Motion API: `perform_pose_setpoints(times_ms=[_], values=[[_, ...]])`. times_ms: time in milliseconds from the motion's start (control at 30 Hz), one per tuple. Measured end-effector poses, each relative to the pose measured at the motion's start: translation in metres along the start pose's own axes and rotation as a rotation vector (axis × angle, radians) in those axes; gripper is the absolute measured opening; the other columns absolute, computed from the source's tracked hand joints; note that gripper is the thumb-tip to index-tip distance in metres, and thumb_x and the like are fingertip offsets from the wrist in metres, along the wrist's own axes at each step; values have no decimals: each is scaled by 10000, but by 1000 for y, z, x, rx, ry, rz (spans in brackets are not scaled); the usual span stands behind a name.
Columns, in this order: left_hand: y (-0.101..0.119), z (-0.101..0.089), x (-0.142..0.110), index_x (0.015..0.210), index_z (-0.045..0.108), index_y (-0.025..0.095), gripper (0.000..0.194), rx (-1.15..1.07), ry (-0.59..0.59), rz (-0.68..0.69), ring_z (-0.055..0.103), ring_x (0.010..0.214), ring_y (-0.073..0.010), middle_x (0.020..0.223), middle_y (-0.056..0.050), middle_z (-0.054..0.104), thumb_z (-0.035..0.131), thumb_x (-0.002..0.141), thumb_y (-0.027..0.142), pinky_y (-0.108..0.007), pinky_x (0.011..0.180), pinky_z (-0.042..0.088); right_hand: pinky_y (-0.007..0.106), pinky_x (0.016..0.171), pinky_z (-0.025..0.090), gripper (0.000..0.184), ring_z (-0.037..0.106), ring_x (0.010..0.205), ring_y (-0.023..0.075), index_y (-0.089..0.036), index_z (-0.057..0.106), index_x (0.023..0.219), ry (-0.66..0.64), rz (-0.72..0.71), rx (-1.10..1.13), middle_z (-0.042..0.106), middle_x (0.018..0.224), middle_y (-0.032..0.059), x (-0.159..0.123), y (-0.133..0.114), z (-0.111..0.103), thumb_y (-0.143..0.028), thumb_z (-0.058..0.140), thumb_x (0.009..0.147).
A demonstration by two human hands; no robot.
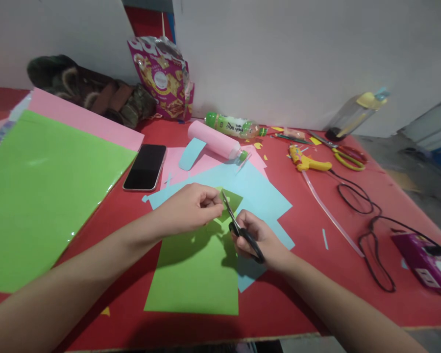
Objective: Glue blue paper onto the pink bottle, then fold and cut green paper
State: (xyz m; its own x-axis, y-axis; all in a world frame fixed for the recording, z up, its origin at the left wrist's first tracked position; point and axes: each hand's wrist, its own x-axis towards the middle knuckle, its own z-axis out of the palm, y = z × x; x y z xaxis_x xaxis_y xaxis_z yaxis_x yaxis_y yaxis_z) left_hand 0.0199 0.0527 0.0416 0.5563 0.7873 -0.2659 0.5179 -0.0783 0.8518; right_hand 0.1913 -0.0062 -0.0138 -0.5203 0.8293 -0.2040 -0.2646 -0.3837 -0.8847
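Observation:
My left hand pinches a small piece of green paper by its left side, above the sheets. In my right hand is a pair of scissors with black handles, its blades pointing up and left across the small piece. Whether the blades are parted is hard to tell. Beneath both hands lies a larger green sheet, partly over light blue paper. Behind these, a bottle wrapped in pink paper rests on its side, with a light blue strip against it.
A black phone and a wrapped stack of green sheets lie left. Along the back are a purple snack bag and a green-capped bottle. On the right are a yellow glue gun, its cable, yellow-handled scissors and a purple box.

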Motion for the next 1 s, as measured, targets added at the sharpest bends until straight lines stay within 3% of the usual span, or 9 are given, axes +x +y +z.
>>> perform_pose_setpoints(times_ms=[200,367,500,633,733,833,1000], values=[[-1,-3,2,535,446,160,166,-49,-69,-50,344,351,-49,389,72,382,447,689,224,-160,356,247,125,333,216,436,295,334,1,-209,285,694,46,44,-45,398,462,-127,0,-2,1,-413,661,609],[-4,-3,5,536,453,160,169,-77,-55,-65,342,346,-49,385,73,381,456,689,232,-163,360,243,113,302,229,441,338,323,11,-215,287,700,77,39,-27,389,468,-128,2,-1,2,-447,649,604],[-5,-2,7,545,462,159,162,-101,-83,-69,347,350,-50,383,75,381,459,690,230,-165,371,254,120,299,300,437,444,432,52,-230,309,756,176,44,90,456,597,-82,5,-2,1,-509,613,612],[-5,0,6,560,462,158,159,-129,-151,-49,349,356,-50,395,72,393,457,697,237,-167,379,261,125,319,328,392,490,478,68,-218,324,732,232,90,289,456,593,-67,7,-6,-1,-531,550,661],[-5,3,5,582,469,156,146,-137,-190,-46,346,363,-54,403,69,389,441,702,235,-169,380,262,133,373,354,359,526,539,78,-209,334,724,240,85,306,475,610,-58,7,-8,-1,-438,603,658],[-4,7,3,587,468,159,136,-110,-253,-37,328,368,-55,421,69,365,415,698,216,-171,372,238,175,445,403,391,540,559,85,-224,318,747,270,-7,170,505,623,-71,7,-8,1,-258,681,606],[-2,16,1,496,374,161,190,61,-292,98,273,410,-54,450,64,298,411,680,194,-188,400,198,191,479,410,452,499,472,46,-225,299,747,258,-96,-29,536,633,-95,5,-7,5,-138,698,552]])
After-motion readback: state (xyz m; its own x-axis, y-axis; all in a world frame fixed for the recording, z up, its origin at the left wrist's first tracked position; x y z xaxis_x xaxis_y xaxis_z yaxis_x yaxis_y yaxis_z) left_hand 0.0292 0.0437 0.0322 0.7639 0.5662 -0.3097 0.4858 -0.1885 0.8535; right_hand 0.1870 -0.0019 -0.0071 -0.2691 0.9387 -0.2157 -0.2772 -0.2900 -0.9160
